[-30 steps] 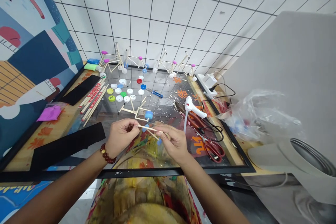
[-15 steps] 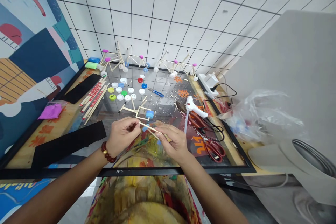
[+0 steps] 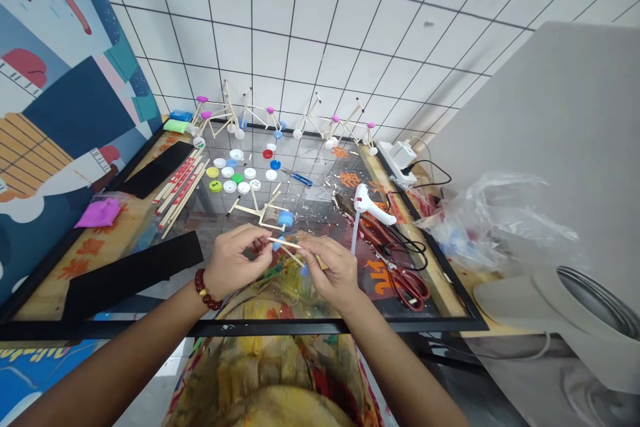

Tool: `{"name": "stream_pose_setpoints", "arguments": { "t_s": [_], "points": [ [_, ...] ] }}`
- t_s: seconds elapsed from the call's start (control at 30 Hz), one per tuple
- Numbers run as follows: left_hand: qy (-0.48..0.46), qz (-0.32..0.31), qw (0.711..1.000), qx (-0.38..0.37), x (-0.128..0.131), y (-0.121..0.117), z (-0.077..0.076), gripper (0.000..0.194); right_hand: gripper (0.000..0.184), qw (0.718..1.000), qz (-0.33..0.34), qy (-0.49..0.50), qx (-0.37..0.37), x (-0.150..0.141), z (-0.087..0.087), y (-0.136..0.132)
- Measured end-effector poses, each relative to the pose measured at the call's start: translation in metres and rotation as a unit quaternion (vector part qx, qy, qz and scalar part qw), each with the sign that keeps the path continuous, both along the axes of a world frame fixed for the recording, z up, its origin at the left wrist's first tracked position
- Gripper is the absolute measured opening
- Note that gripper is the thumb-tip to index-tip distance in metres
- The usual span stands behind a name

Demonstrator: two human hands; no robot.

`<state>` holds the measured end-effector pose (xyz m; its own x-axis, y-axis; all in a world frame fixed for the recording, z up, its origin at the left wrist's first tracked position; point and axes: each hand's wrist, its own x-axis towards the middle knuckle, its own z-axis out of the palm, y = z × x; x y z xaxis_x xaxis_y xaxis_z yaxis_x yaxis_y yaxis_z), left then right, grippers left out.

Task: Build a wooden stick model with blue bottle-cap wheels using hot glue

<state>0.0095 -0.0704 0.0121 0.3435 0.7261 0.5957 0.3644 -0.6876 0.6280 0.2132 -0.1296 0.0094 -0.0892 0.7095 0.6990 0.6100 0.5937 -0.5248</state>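
My left hand point(image 3: 235, 261) and my right hand point(image 3: 333, 268) meet over the near part of a glass table top point(image 3: 310, 200). Both pinch a thin wooden stick point(image 3: 287, 245) that spans the gap between them, left fingers on its left end, right fingers on its right end. A second stick with a blue tip point(image 3: 303, 269) hangs under the right hand. Just beyond the hands lies a stick frame with a blue bottle cap point(image 3: 285, 218).
Loose bottle caps point(image 3: 235, 177) and a bundle of chopsticks point(image 3: 180, 188) lie at the left. A white glue gun point(image 3: 367, 207), red scissors point(image 3: 400, 273) and black cables sit to the right. Finished stick models point(image 3: 280, 121) line the tiled wall. A plastic bag point(image 3: 500, 220) rests at the right.
The stick has tilted slightly and my hands have shifted a little toward each other; the camera has drifted slightly. Nothing was let go.
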Motion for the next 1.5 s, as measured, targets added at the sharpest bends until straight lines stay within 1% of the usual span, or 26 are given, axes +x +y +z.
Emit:
{"name": "stream_pose_setpoints", "arguments": {
  "t_s": [0.17, 0.27, 0.37, 0.43, 0.5, 0.57, 0.67, 0.73, 0.8, 0.87, 0.93, 1.0, 1.03, 1.07, 1.1, 1.17, 1.23, 1.27, 1.3, 1.37, 1.43, 1.5],
  "points": [
    [0.002, 0.012, 1.000, -0.001, 0.001, -0.001, -0.001, 0.010, 0.019, 1.000, 0.007, -0.009, 0.008, 0.000, -0.003, 0.000],
    [0.004, -0.001, 0.999, -0.043, 0.000, -0.001, -0.002, 0.008, 0.020, 1.000, 0.026, 0.010, -0.003, 0.001, -0.001, -0.001],
    [0.009, -0.022, 0.997, -0.071, -0.001, -0.002, -0.001, 0.011, 0.019, 0.999, 0.032, 0.039, -0.002, 0.001, 0.003, -0.002],
    [0.031, -0.035, 0.998, -0.047, -0.001, -0.002, 0.001, 0.010, 0.019, 0.998, 0.031, 0.049, -0.002, 0.000, 0.007, -0.003],
    [0.053, -0.038, 0.998, -0.013, -0.002, -0.001, 0.005, 0.013, 0.018, 0.998, 0.031, 0.047, -0.003, 0.000, 0.011, -0.001],
    [0.053, -0.025, 0.998, 0.007, -0.003, 0.000, 0.011, 0.015, 0.018, 0.999, 0.037, 0.027, 0.008, 0.000, 0.018, 0.003],
    [0.025, -0.003, 1.000, 0.015, -0.003, 0.006, 0.023, 0.016, 0.016, 0.999, 0.041, -0.005, 0.024, 0.003, 0.033, 0.015],
    [0.010, -0.012, 1.000, 0.006, -0.002, 0.011, 0.034, 0.015, 0.014, 1.000, 0.026, -0.003, 0.013, 0.007, 0.046, 0.024],
    [0.008, -0.036, 0.999, -0.006, 0.000, 0.016, 0.044, 0.014, 0.014, 1.000, 0.008, 0.002, -0.001, 0.012, 0.058, 0.034],
    [0.015, -0.048, 0.999, -0.002, 0.003, 0.020, 0.054, 0.012, 0.013, 1.000, 0.007, -0.003, -0.013, 0.017, 0.070, 0.042],
    [0.029, -0.046, 0.998, 0.022, 0.007, 0.025, 0.063, 0.010, 0.014, 0.999, 0.017, 0.000, -0.042, 0.023, 0.079, 0.050],
    [0.047, -0.047, 0.996, 0.058, 0.012, 0.031, 0.071, 0.016, 0.021, 0.993, 0.033, 0.040, -0.108, 0.027, 0.085, 0.058],
    [0.053, -0.051, 0.994, 0.080, 0.014, 0.035, 0.075, 0.017, 0.026, 0.984, 0.045, 0.077, -0.156, 0.028, 0.087, 0.063],
    [0.056, -0.053, 0.991, 0.107, 0.017, 0.039, 0.078, 0.017, 0.031, 0.968, 0.059, 0.126, -0.210, 0.029, 0.089, 0.069],
    [0.057, -0.053, 0.987, 0.138, 0.020, 0.043, 0.081, 0.016, 0.035, 0.944, 0.077, 0.181, -0.265, 0.028, 0.089, 0.075],
    [0.075, -0.043, 0.973, 0.216, 0.025, 0.051, 0.087, 0.014, 0.041, 0.884, 0.109, 0.287, -0.352, 0.026, 0.090, 0.087],
    [0.118, -0.028, 0.947, 0.298, 0.027, 0.060, 0.092, 0.011, 0.046, 0.830, 0.126, 0.360, -0.406, 0.025, 0.091, 0.097],
    [0.145, -0.022, 0.932, 0.331, 0.028, 0.064, 0.093, 0.010, 0.048, 0.811, 0.131, 0.380, -0.426, 0.025, 0.092, 0.102],
    [0.171, -0.018, 0.918, 0.356, 0.027, 0.067, 0.095, 0.008, 0.051, 0.795, 0.138, 0.390, -0.443, 0.026, 0.094, 0.106],
    [0.218, -0.020, 0.900, 0.378, 0.025, 0.073, 0.096, 0.006, 0.055, 0.774, 0.154, 0.391, -0.474, 0.030, 0.096, 0.113],
    [0.261, -0.037, 0.887, 0.378, 0.024, 0.076, 0.095, 0.006, 0.058, 0.762, 0.161, 0.379, -0.500, 0.034, 0.099, 0.118],
    [0.300, -0.068, 0.876, 0.373, 0.025, 0.075, 0.093, 0.009, 0.061, 0.759, 0.151, 0.368, -0.515, 0.036, 0.100, 0.122]
  ]
}}
